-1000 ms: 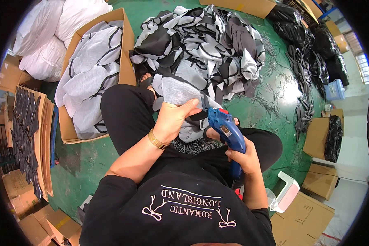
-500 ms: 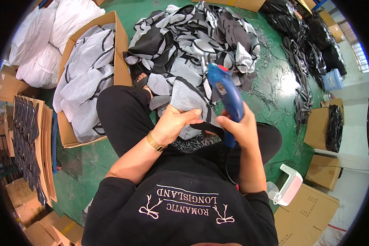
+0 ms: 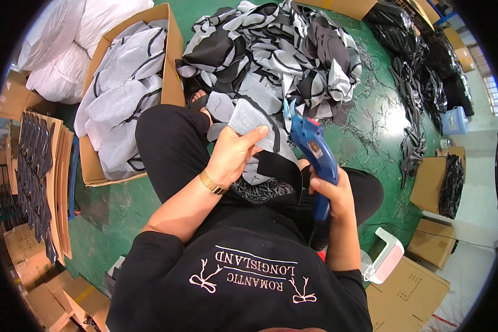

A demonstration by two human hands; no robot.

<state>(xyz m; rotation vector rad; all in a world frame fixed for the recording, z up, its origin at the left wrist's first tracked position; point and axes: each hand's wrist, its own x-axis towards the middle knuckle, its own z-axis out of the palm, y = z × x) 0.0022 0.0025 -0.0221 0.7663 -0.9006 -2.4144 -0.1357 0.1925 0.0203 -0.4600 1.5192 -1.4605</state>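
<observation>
My left hand [image 3: 232,154] is closed, thumb and fingers pinching a grey fabric piece with black edging [image 3: 253,120] in front of my lap. A black end of the fabric hangs to the right, over my crossed legs. My right hand [image 3: 336,193] is wrapped round a pair of blue electric scissors [image 3: 322,156] with a red button on top. Their blades [image 3: 289,110] point away from me, just right of the fabric. Beyond both hands lies a large heap of grey and black fabric pieces [image 3: 293,55] on the floor.
At my left stands a cardboard box [image 3: 173,77] full of similar grey pieces, with white sacks [image 3: 61,80] behind it. Trimmed scraps litter the green floor [image 3: 379,130] and lie between my legs. Black plastic bags [image 3: 390,33] line the far right. A white-and-pink device [image 3: 387,257] sits near my right elbow.
The scissors have come slightly nearer and to the right, and their blades now show clearly. The fabric's black end is spread out more. My left hand keeps its hold.
</observation>
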